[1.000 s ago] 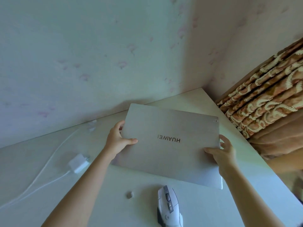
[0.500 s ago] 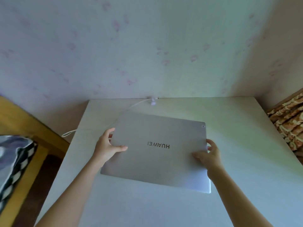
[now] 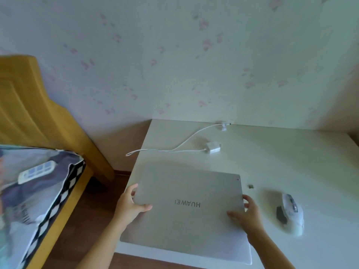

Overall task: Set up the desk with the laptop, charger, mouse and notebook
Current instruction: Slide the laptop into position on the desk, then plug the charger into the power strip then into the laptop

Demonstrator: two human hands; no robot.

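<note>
A closed silver laptop (image 3: pixel 186 212) lies over the near left corner of the white desk (image 3: pixel 291 162), its near edge past the desk's front. My left hand (image 3: pixel 130 206) grips its left edge, thumb on the lid. My right hand (image 3: pixel 245 212) holds the right edge the same way. A white charger (image 3: pixel 213 148) with its white cable (image 3: pixel 174 147) lies behind the laptop; the cable loops off the desk's left side. A white mouse (image 3: pixel 291 216) sits to the right of the laptop. No notebook is in view.
A small grey dongle (image 3: pixel 251 186) lies between laptop and mouse. A wooden bed frame (image 3: pixel 35 113) with patterned bedding (image 3: pixel 38 200) and a white remote (image 3: pixel 37 171) stands left of the desk. The wall runs along the desk's back edge.
The laptop, still held by both hands, has shifted toward the desk's near left corner. The view swung, bringing the charger and mouse back into sight.
</note>
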